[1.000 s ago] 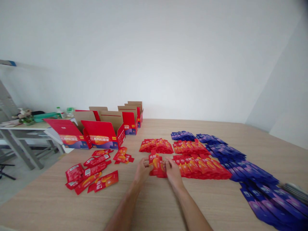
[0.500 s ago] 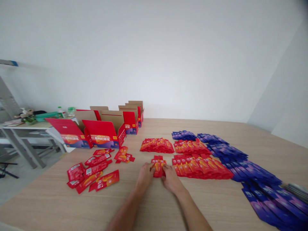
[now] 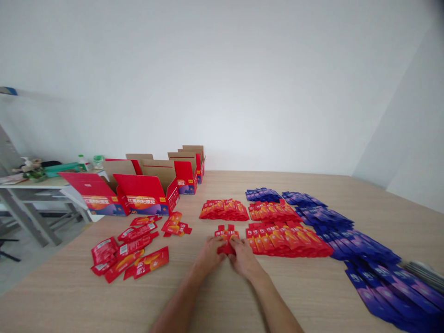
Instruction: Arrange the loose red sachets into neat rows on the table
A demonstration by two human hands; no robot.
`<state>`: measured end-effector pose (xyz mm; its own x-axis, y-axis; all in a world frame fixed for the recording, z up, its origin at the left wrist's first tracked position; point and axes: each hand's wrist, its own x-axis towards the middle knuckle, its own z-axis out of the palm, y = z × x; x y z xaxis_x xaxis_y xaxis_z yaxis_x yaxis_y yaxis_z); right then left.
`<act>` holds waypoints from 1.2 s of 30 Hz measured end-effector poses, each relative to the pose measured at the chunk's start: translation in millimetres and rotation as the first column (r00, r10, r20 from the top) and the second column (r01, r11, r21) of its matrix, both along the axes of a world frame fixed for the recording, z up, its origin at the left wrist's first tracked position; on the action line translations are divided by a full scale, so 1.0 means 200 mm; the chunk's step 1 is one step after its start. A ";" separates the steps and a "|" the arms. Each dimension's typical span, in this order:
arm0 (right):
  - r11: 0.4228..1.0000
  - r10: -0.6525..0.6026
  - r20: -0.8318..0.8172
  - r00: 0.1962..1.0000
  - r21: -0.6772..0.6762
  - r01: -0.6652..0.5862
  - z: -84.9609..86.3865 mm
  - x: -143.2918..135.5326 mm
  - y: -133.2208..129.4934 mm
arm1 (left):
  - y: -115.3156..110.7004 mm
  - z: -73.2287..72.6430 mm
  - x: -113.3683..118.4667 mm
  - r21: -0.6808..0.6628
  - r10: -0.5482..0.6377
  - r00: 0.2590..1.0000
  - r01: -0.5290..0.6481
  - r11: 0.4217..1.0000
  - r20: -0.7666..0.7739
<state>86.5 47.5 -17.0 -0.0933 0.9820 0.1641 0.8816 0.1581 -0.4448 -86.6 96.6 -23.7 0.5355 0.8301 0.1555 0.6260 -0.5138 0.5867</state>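
Two or so red and orange sachets [image 3: 227,233] lie side by side on the wooden table [image 3: 208,305], their tops pointing away from me. My left hand [image 3: 210,254] grips their left side with curled fingers. On the right side my right hand [image 3: 243,256] holds them the same way, and the two hands nearly meet. Just to the right is a fanned row of red sachets [image 3: 287,240]; behind it are another red row [image 3: 274,212] and a red pile [image 3: 224,209]. My fingers cover the sachets' lower part.
Loose red sachets [image 3: 130,249] are scattered at left, with a few more [image 3: 175,224] nearer the middle. Open red boxes [image 3: 145,194] stand behind them. Fanned blue sachets [image 3: 354,240] run down the right side. A side table [image 3: 38,185] stands far left.
My hands have moved closer together over the red sachets and cover more of them. The sachets' tops now stand slightly apart. The whole view has shifted a little.
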 end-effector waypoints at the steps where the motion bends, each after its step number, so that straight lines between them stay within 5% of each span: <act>1: 1.000 -0.007 0.010 1.000 -0.001 0.007 0.00 0.00 0.00 | 0.00 -0.01 0.01 0.008 -0.005 1.000 0.005 1.000 -0.007; 15: 0.998 -0.052 0.074 0.996 0.028 0.050 0.02 0.00 0.01 | -0.04 0.02 0.05 0.054 -0.002 1.000 0.002 0.999 0.011; 20: 0.994 -0.059 0.034 0.998 0.092 0.056 0.04 -0.07 0.00 | -0.06 0.04 0.04 0.056 0.138 0.990 -0.136 0.989 -0.021; 29: 0.987 -0.027 -0.006 1.000 0.159 0.027 0.04 -0.23 0.00 | 0.09 0.09 -0.29 0.259 0.542 0.830 -0.499 0.827 -0.131; 32: 0.988 -0.010 -0.025 1.000 0.153 0.014 0.03 -0.28 0.00 | 0.10 0.06 -0.40 0.298 0.613 0.759 -0.546 0.783 -0.219; 36: 0.989 0.000 -0.039 0.999 0.149 0.005 0.00 -0.32 0.00 | 0.08 0.00 -0.40 0.210 0.596 0.732 -0.559 0.802 -0.330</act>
